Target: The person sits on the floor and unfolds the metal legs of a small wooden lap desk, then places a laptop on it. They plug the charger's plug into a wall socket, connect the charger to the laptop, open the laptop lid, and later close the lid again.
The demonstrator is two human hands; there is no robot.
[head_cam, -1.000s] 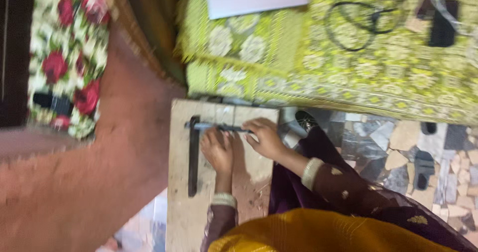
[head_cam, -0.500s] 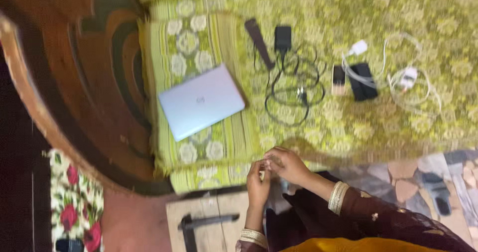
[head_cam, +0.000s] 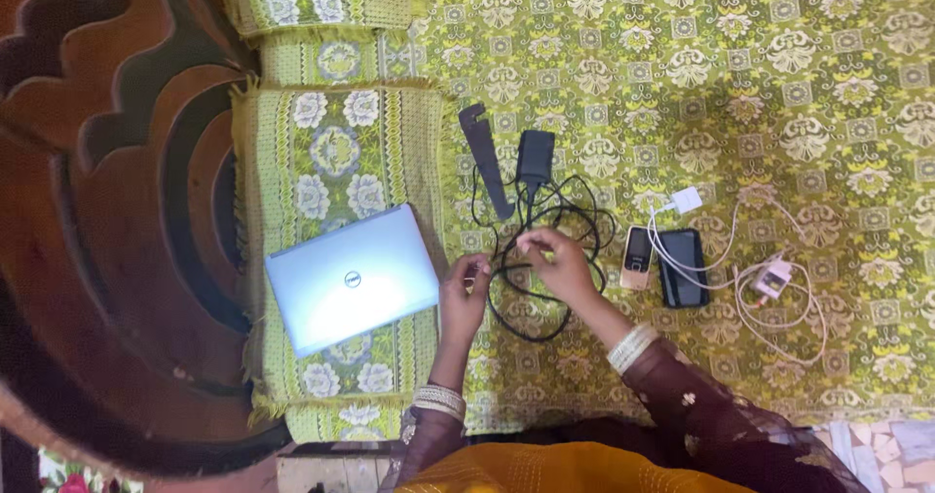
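1. Cable (head_cam: 545, 288), black and looped, lies mid-frame on the green patterned bed (head_cam: 779, 64), running up to a black adapter (head_cam: 535, 157).
2. Right hand (head_cam: 563, 264) pinches a strand, fingertips closed on it, lifting it clear of the tangle.
3. Left hand (head_cam: 463, 293) looks pinched on the cable's other end, though blur hides it.
4. Laptop (head_cam: 351, 279) sits closed at left; two phones (head_cam: 667, 264) right.
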